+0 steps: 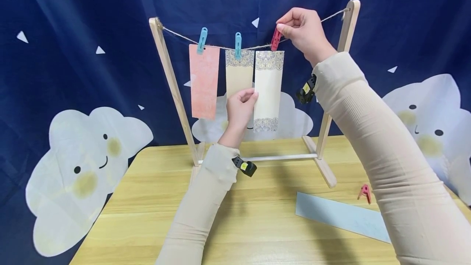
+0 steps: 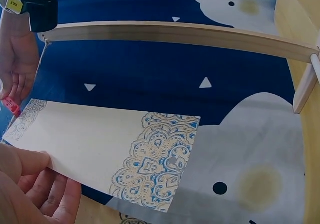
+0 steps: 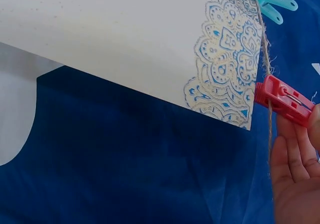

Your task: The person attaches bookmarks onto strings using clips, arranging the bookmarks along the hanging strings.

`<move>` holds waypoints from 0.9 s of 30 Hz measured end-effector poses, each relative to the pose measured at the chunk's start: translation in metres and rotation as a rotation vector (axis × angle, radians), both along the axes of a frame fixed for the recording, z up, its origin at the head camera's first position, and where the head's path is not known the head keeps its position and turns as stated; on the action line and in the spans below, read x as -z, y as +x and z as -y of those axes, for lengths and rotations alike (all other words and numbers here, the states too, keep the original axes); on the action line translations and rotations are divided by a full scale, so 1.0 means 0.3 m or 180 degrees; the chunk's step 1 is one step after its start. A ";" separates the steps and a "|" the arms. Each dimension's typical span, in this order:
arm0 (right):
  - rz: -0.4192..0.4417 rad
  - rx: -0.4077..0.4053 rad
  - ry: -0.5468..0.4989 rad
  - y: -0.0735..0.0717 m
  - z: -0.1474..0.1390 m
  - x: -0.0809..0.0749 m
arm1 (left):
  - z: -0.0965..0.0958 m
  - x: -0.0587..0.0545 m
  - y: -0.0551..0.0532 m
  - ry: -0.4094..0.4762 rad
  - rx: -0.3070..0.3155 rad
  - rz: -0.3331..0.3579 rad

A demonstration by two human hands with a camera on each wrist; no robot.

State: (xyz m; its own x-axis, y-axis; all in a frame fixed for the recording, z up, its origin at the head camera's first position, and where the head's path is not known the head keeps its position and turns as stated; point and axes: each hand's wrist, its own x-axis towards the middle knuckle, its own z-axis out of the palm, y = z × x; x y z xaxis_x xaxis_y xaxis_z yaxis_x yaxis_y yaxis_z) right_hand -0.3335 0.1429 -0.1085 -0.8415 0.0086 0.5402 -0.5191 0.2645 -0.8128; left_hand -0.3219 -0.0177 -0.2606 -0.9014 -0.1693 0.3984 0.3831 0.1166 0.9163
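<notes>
A white card point(image 1: 268, 93) with lacy patterned ends hangs upright at the string point(image 1: 259, 47). My left hand point(image 1: 240, 108) pinches its left edge between thumb and fingers. Above, my right hand point(image 1: 304, 32) holds a red clothespin point(image 1: 275, 39) by its handle ends. In the right wrist view that clothespin point(image 3: 287, 100) crosses the string, its tip at the card's top edge; whether it bites the card I cannot tell. Blue clothespins point(image 1: 202, 40) hold a pink card point(image 1: 204, 83) and a beige patterned card point(image 1: 239, 77) on the string, the beige one partly behind my left hand.
A wooden frame with two posts point(image 1: 173, 89) and a white crossbar point(image 1: 279, 157) stands on the table point(image 1: 147, 207). At the right lie a light blue strip point(image 1: 338, 215), partly under my right forearm, and another red clothespin point(image 1: 364, 193). A dark blue curtain point(image 1: 92, 19) hangs behind.
</notes>
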 end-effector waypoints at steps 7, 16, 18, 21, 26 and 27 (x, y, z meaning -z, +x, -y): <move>0.0098 0.0083 0.0170 0.002 0.010 0.001 | -0.005 -0.012 -0.005 0.0016 -0.0002 -0.0063; 0.0047 0.0139 0.0383 0.004 0.017 0.000 | -0.012 -0.036 0.004 0.0174 0.0102 0.0026; 0.0044 0.0136 0.0413 0.005 0.019 0.001 | -0.013 -0.039 0.005 0.0178 0.0119 0.0029; 0.0073 0.0142 0.0444 0.007 0.016 0.002 | -0.016 -0.038 0.007 0.0180 0.0144 0.0042; 0.0118 0.0160 0.0644 0.010 0.003 -0.001 | -0.024 -0.039 0.008 0.0225 0.0198 0.0117; 0.0138 0.0166 0.0697 0.012 0.000 -0.002 | -0.025 -0.039 0.007 0.0239 0.0213 0.0134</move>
State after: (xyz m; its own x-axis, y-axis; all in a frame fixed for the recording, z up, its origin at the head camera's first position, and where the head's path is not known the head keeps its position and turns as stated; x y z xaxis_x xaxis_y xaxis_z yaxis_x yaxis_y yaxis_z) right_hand -0.3301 0.1429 -0.1080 -0.8655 -0.0607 0.4973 -0.4659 0.4626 -0.7543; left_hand -0.3197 -0.0102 -0.2490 -0.9274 -0.1361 0.3484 0.3487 0.0225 0.9370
